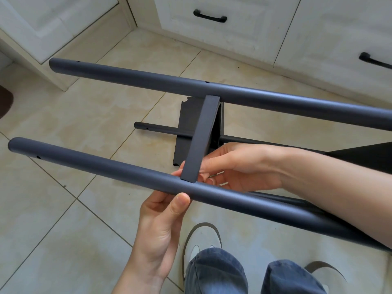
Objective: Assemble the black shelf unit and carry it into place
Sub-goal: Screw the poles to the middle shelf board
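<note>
Behind crossbar [199, 139], right fingertips [203, 172] hidden

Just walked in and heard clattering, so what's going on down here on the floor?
A person is putting together a black shelf frame. Their left hand grips the near tube from below, while the right hand pinches the end of the flat crossbar where it meets that tube. The far tube runs parallel. Cabinet drawers stand behind.

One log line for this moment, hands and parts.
stage: fitting crossbar between tubes | left hand: grips near tube | right hand: pinches crossbar's near end | far tube: crossbar meets it
</note>
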### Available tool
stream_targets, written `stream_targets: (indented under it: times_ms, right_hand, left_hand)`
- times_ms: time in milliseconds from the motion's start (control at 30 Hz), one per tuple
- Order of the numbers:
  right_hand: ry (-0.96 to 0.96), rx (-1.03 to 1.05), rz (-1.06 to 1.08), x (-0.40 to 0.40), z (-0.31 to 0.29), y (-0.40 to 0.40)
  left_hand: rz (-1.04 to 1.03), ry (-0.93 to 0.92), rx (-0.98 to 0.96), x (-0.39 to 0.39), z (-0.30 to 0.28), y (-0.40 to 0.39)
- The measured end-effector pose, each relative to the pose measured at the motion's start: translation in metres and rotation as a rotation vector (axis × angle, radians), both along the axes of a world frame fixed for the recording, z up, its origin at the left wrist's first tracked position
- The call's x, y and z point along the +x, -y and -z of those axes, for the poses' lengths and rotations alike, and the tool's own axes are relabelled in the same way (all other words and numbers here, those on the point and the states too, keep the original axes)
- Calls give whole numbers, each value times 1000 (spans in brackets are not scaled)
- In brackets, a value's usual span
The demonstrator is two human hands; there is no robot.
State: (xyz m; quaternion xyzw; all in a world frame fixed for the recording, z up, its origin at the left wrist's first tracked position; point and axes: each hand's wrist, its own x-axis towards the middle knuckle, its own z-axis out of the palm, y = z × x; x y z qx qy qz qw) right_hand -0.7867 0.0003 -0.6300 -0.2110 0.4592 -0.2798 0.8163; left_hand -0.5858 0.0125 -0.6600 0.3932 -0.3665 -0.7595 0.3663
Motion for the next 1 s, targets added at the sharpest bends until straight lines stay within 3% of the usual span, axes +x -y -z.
stream_targets:
  times_ms: [1000]
  right_hand:
    - [-214, 0, -87, 4, -8, 2]
  left_hand:
    - [11, -12, -31, -1, 0, 1]
